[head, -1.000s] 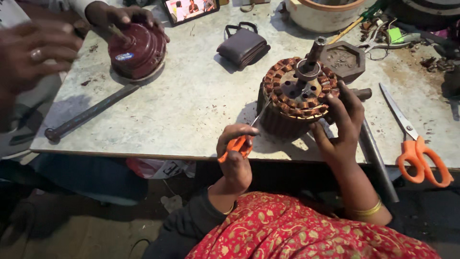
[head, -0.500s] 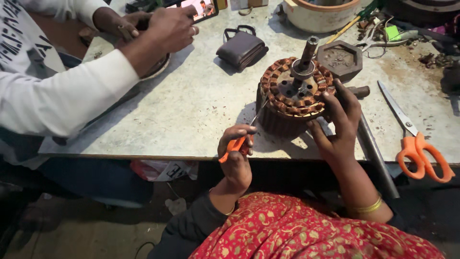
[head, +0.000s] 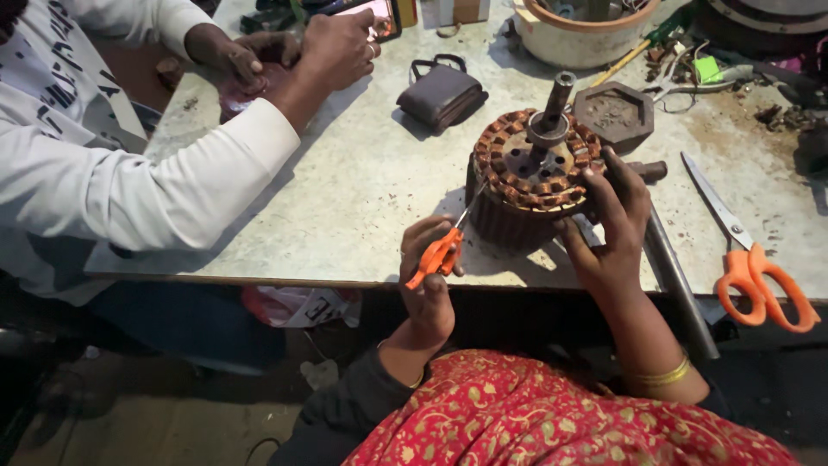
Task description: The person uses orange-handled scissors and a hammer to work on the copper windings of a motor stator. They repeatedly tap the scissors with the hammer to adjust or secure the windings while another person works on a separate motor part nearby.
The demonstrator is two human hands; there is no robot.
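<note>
We are holding a small orange-handled snipper in our left hand, the grip closed around its handles, and its thin metal tip is reaching to the lower left edge of the fan motor stator. Our right hand is resting on the right side of the stator, its grip wide, with the fingers spread over the copper windings to keep it steady. The stator is standing upright on the worktop, near the front edge, with its steel shaft pointing up and a little away from us.

To do this well, we think the tip should be touching only the one strand we want, not the neighbouring coils, and the right hand should be pressing down so the stator is not turning.

A long metal rod is lying just beside our right wrist, and big orange scissors further to the right. Another person in a white sleeve is working at the far left corner.
</note>
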